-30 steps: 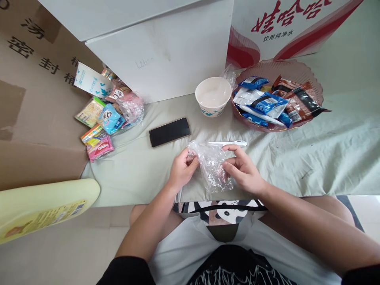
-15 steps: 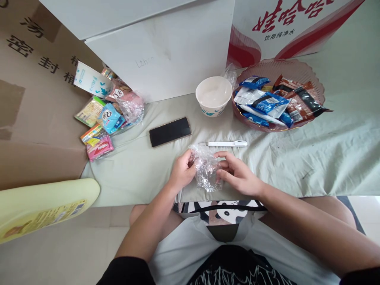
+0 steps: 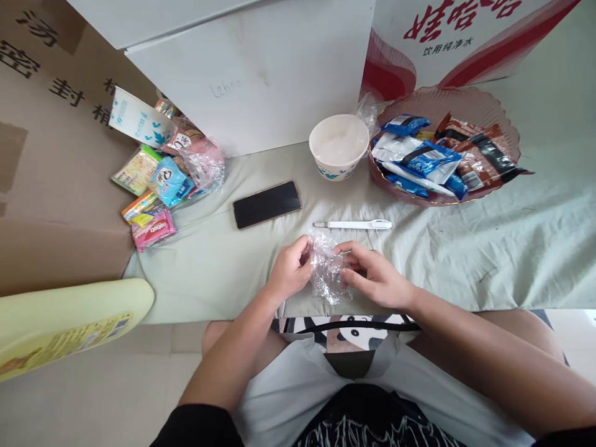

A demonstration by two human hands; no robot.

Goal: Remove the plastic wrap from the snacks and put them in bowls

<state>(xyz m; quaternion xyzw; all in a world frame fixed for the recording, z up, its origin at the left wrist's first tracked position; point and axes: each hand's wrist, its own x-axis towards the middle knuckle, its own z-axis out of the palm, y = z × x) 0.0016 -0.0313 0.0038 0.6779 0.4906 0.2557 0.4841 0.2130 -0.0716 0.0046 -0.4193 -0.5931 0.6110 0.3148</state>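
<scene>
A crumpled piece of clear plastic film [image 3: 328, 276] is held between my two hands, low over the front part of the cloth. My left hand [image 3: 292, 266] pinches its left edge between thumb and fingers. On the right side, my right hand [image 3: 375, 276] has its curled fingers and thumb on the film, index finger near the top and thumb lower down. Just beyond the film lies a white pen-like cutter [image 3: 358, 225] with its tip pointing left. Behind that stands a white paper bowl [image 3: 338, 149] with blue leaf prints.
A black phone [image 3: 267, 205] lies left of the cutter. Packaged snacks [image 3: 167, 180] and a tilted paper cup [image 3: 139, 118] lean by a cardboard box [image 3: 65, 205]. The pink scalloped basket [image 3: 505, 124] holds blue and brown packets. White boxes [image 3: 279, 81] stand behind.
The film has become slightly more bunched, and my left hand has shifted a little to the right. The whole view has moved slightly; the other things lie as before.
</scene>
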